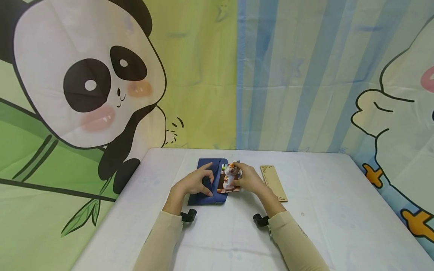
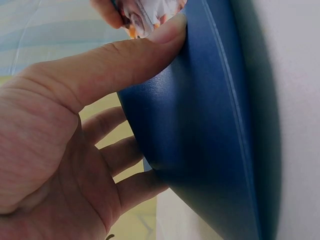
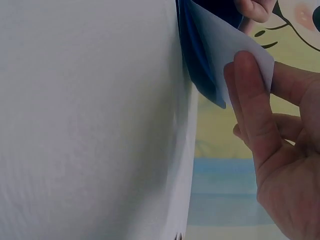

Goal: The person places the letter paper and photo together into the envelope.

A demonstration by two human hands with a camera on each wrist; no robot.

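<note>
A dark blue envelope (image 1: 200,200) lies on the table in front of me, its flap side to the right. My left hand (image 1: 194,181) pinches its left edge; in the left wrist view the thumb presses on the blue paper (image 2: 200,115) and the fingers are behind it. A picture card (image 1: 228,180) with a cartoon hamster stands partly over the envelope's right part. My right hand (image 1: 250,178) pinches the card's right side. In the right wrist view the card's plain white back (image 3: 225,45) shows, tilted beside the envelope, with fingers flat against it.
A long tan strip (image 1: 274,183) with a decorated border lies on the white table (image 1: 315,226) to the right of my right hand. Behind the table hangs a cloth (image 1: 203,75) with cartoon animals. Black wrist devices (image 1: 261,220) sit on both wrists.
</note>
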